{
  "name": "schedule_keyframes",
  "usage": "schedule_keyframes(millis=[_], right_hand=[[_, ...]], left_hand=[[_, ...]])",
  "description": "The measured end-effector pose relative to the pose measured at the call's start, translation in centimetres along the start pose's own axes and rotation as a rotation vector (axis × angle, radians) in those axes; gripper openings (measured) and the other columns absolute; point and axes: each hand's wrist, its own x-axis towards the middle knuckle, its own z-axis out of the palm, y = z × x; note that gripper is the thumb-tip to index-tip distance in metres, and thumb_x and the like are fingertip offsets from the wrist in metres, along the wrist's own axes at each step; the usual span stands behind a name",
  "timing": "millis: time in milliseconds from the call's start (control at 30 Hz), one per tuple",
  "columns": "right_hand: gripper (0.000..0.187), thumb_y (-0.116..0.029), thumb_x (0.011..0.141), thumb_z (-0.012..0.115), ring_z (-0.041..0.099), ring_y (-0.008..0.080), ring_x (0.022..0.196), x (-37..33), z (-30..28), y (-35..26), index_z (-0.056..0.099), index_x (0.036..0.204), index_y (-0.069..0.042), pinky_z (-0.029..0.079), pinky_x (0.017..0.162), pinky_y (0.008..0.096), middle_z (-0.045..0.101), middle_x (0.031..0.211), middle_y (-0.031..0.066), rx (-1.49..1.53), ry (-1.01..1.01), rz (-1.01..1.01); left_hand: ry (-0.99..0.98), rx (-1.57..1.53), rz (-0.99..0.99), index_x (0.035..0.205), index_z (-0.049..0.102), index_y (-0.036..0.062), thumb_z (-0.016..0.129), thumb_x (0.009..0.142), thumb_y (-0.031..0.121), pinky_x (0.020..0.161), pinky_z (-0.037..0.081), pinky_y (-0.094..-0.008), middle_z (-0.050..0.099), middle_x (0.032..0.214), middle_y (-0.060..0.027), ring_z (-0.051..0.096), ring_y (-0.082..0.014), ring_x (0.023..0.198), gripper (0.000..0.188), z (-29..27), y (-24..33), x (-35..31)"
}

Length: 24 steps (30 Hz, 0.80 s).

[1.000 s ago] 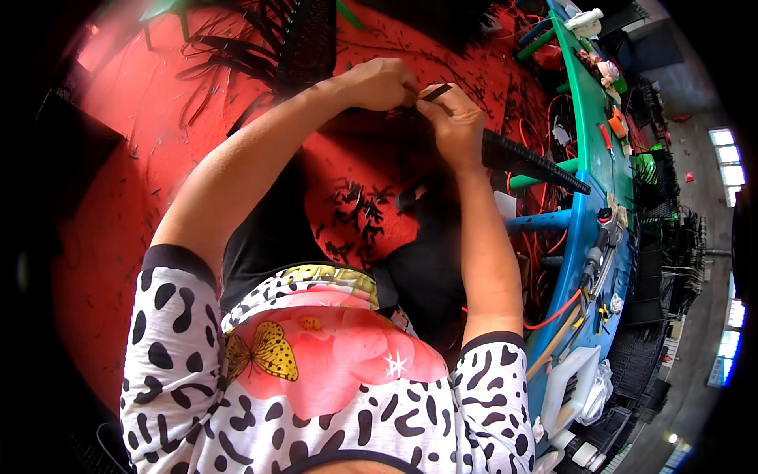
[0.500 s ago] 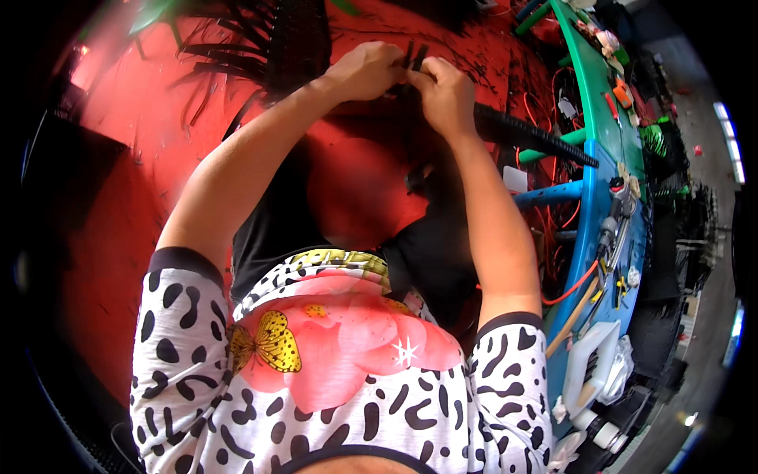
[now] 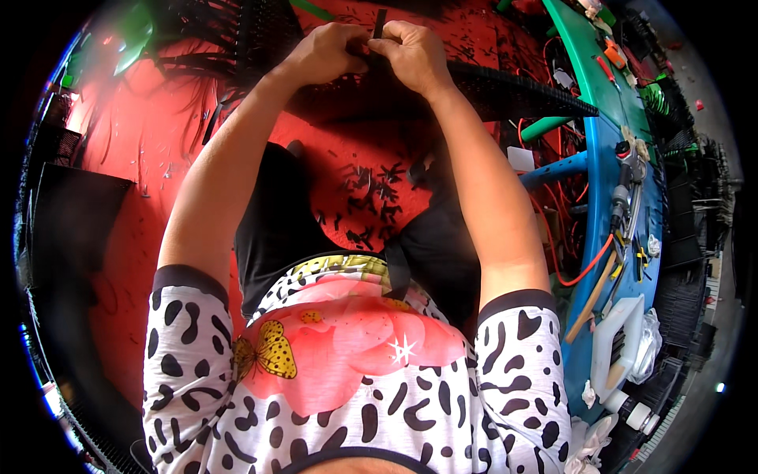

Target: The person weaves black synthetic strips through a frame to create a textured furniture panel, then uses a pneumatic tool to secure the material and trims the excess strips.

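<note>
At the top of the view my right hand pinches a flat black strip, which stands up between thumb and fingers. Close on its left, my left hand is closed, fingers curled at the edge of a black woven piece. Whatever its fingertips grip is hidden. The woven piece stretches from under both hands to the right, toward the blue table. Loose black strips fan out left of my left hand.
Black strip offcuts litter the red floor between my legs. To the right stand a green table and a blue table with a power tool, a white frame-shaped object and an orange hose.
Both hands have moved up and slightly left in the picture. More of the black woven piece shows now, and the offcuts between my legs have come into sight.
</note>
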Motion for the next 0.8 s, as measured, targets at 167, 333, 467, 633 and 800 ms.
schedule_keyframes(millis=[167, 333, 467, 633, 800], right_hand=[[0.022, -0.024, 0.078, 0.069, 0.062, 0.0204, 0.069, 1.2, -1.0, -0.6, 0.066, 0.089, -0.005, 0.047, 0.064, 0.0317, 0.064, 0.075, 0.0088, -0.107, -0.251, 0.22], [0.022, -0.021, 0.078, 0.064, 0.059, 0.0355, 0.075, 0.7, -0.6, -0.5, 0.058, 0.074, 0.0, 0.044, 0.064, 0.0439, 0.06, 0.077, 0.0178, -0.089, -0.1, -0.001], [0.023, -0.021, 0.078, 0.064, 0.059, 0.0357, 0.073, 1.0, -0.9, -0.8, 0.059, 0.073, 0.0, 0.044, 0.062, 0.0442, 0.061, 0.075, 0.0184, -0.061, -0.088, -0.008], [0.022, -0.02, 0.077, 0.064, 0.061, 0.0307, 0.069, 1.1, -1.9, -1.5, 0.061, 0.074, 0.001, 0.044, 0.061, 0.0409, 0.062, 0.073, 0.0182, 0.113, -0.166, 0.084], [0.022, -0.02, 0.078, 0.064, 0.063, 0.0255, 0.069, 1.6, -2.4, -1.9, 0.062, 0.077, 0.002, 0.045, 0.061, 0.0371, 0.062, 0.072, 0.0175, 0.23, -0.159, 0.076]], left_hand=[[-0.073, 0.064, 0.009, 0.102, 0.062, 0.004, 0.074, 0.067, 0.019, 0.076, 0.05, -0.0365, 0.067, 0.09, -0.0135, 0.065, -0.0278, 0.085, 0.04, -0.5, -0.3, 0.6], [-0.033, 0.127, 0.0, 0.095, 0.061, 0.0019, 0.075, 0.068, 0.018, 0.071, 0.049, -0.0349, 0.066, 0.082, -0.0118, 0.064, -0.0243, 0.077, 0.034, -0.2, 1.3, 0.6], [-0.043, 0.135, -0.084, 0.093, 0.061, 0.0, 0.078, 0.067, 0.019, 0.069, 0.048, -0.0329, 0.066, 0.078, -0.0119, 0.063, -0.0209, 0.072, 0.035, -0.4, 1.5, 0.8], [-0.043, 0.069, -0.052, 0.096, 0.064, 0.0028, 0.076, 0.07, 0.021, 0.067, 0.049, -0.0331, 0.067, 0.078, -0.0101, 0.065, -0.0209, 0.072, 0.033, 0.0, 0.1, 0.7], [-0.01, 0.022, -0.032, 0.096, 0.065, 0.0047, 0.075, 0.072, 0.024, 0.063, 0.05, -0.0335, 0.068, 0.076, -0.0083, 0.066, -0.0216, 0.068, 0.033, 0.0, -0.9, 1.1]])
